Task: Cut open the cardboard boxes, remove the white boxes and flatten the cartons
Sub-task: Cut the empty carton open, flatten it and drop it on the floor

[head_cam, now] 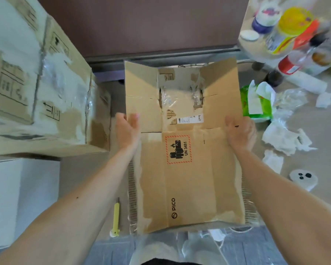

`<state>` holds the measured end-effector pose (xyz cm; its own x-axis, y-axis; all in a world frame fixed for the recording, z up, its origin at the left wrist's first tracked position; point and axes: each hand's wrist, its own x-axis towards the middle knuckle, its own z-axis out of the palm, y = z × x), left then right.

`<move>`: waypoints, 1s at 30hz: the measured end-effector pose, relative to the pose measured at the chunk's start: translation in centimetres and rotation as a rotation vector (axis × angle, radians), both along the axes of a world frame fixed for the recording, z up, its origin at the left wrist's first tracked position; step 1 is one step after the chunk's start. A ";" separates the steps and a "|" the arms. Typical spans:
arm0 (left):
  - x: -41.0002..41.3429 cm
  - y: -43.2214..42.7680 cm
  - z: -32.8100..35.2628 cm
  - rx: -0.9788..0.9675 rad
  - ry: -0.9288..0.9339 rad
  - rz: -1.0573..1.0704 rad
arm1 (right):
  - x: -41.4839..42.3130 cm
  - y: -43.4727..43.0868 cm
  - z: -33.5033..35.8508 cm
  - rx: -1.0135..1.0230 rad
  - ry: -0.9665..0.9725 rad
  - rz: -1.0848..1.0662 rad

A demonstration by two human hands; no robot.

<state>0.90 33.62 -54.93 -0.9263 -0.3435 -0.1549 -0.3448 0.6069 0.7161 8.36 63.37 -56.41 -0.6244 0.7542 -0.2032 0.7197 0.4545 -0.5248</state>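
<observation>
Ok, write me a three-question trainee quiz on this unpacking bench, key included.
1. True or false: the opened brown cardboard carton printed UN 3481 is held by both the left hand and the right hand.
2. The slim yellow utility knife lies: A) on the carton; B) on the table, left of the carton; C) in the right hand.
3. Fill in: the green tissue pack sits on the carton's ___ side.
Key: 1 true; 2 B; 3 right.
</observation>
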 end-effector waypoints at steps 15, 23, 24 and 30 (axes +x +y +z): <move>9.3 0.3 20.1 -0.092 0.567 -0.180 | 5.1 -0.8 19.9 0.010 0.670 0.161; 14.8 -2.0 31.3 -0.095 0.892 -0.086 | 7.7 -2.1 31.3 0.033 0.976 0.232; 15.4 -2.8 32.3 -0.104 0.911 -0.073 | 7.8 -2.6 32.4 0.010 1.000 0.250; 20.0 -8.1 37.2 -0.136 0.975 0.053 | 8.5 -7.4 37.1 -0.074 1.059 0.406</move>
